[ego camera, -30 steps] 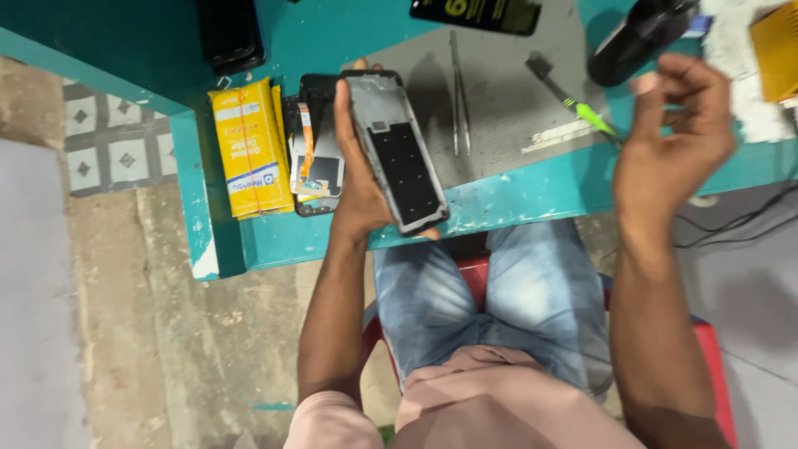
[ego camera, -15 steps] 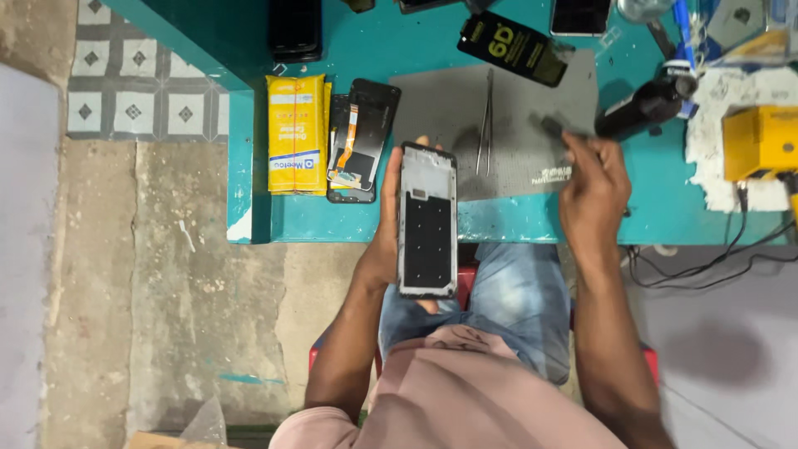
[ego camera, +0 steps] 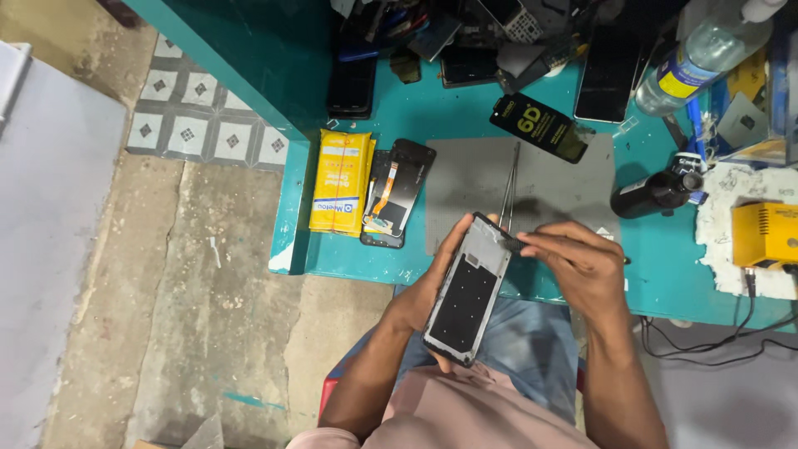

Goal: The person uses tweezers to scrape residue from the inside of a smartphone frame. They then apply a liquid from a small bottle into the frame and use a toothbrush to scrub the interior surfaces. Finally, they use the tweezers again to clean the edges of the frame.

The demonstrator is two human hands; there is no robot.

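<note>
The left hand (ego camera: 432, 295) cradles the thin, light, fragile phone frame (ego camera: 467, 289) by its edges while the right hand (ego camera: 582, 262) pinches a small tool at its top corner.

Left hand (ego camera: 432, 291): palm and most fingers hidden behind the grey open-backed phone frame (ego camera: 467, 289). Right hand (ego camera: 578, 262): fingertips pinch something dark at the frame's top corner, too small to identify. Clear plastic bottle (ego camera: 702, 50), up and right of the frame, cut off by the top edge. Yellow box-shaped device (ego camera: 765, 235), far right of the frame, clipped by the right edge. Clutter above the frame: indistinct.
</note>
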